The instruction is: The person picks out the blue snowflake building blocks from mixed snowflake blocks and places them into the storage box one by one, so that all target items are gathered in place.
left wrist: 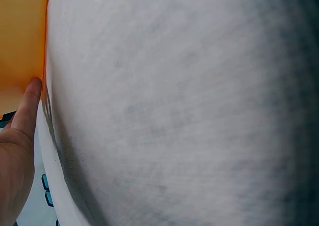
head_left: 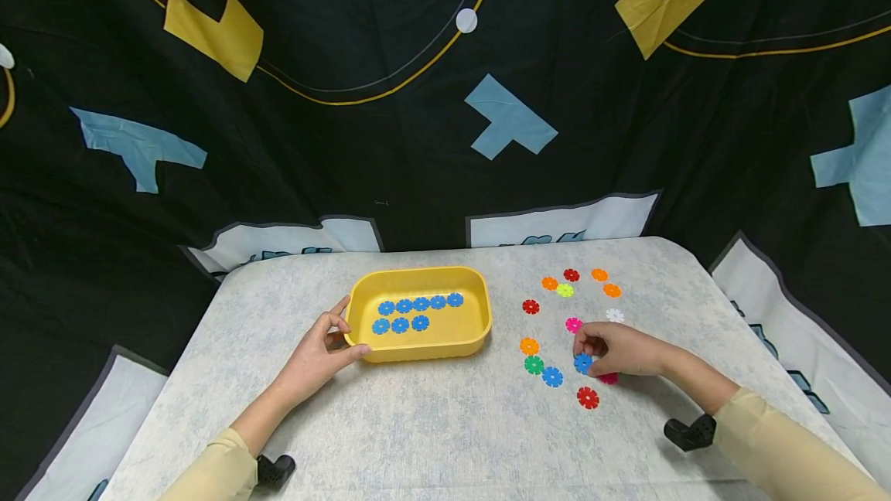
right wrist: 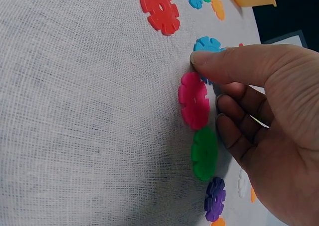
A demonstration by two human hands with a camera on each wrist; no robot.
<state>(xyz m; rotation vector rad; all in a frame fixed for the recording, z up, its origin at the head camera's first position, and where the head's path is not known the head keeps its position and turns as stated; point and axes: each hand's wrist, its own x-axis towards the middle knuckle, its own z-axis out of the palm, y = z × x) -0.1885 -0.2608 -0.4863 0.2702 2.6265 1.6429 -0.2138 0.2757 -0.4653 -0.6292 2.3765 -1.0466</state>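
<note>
A yellow plastic tray point(head_left: 425, 351) stands left of the table's middle, with several blue snowflake discs point(head_left: 421, 305) lying in two rows inside it. My left hand point(head_left: 313, 358) holds the tray's left end, fingers at the side rim and thumb along the front corner. In the left wrist view, the thumb point(left wrist: 27, 106) lies against the tray wall point(left wrist: 22, 41). Over on the right, my right hand point(head_left: 629, 350) pinches a blue snowflake disc point(right wrist: 207, 45) between thumb and fingers, close over the table. A pink disc point(right wrist: 194, 101) lies right beside that thumb, followed by a green disc point(right wrist: 204, 153).
Loose discs are scattered around my right hand: a red one point(head_left: 588, 397) in front, a blue one point(head_left: 552, 376) and a green one point(head_left: 534, 365) to its left, orange ones point(head_left: 599, 274) farther back. A purple disc point(right wrist: 215, 199) shows in the right wrist view. A black curtain point(head_left: 418, 168) hangs behind the table.
</note>
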